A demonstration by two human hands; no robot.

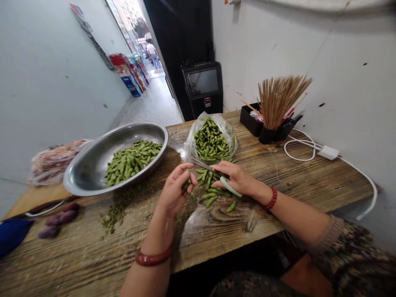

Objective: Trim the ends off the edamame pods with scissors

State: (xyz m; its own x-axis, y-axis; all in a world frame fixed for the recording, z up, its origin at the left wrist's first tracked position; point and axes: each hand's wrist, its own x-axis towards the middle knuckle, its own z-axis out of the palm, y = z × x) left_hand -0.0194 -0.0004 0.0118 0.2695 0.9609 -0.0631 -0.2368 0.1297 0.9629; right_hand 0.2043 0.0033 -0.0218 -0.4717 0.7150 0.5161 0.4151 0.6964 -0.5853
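My right hand [236, 177] grips a pair of scissors [230, 187] with pale green handles, its blades pointing left toward my other hand. Between the curled fingers of my left hand [176, 185] is an edamame pod [186, 185], partly hidden. Loose edamame pods [212, 198] lie on the wood under and around the scissors. Just behind them an open clear plastic bag [233, 142] is full of more pods. To the left, a wide steel basin [89, 165] holds a heap of pods [133, 161].
Small green trimmings [114, 214] are scattered below the basin. Purplish oval fruits or vegetables [58, 220] and a bag of pinkish food [55, 163] sit at left. A black holder with wooden skewers [275, 99], a white cable [297, 150] and a black screen device [202, 84] stand toward the back.
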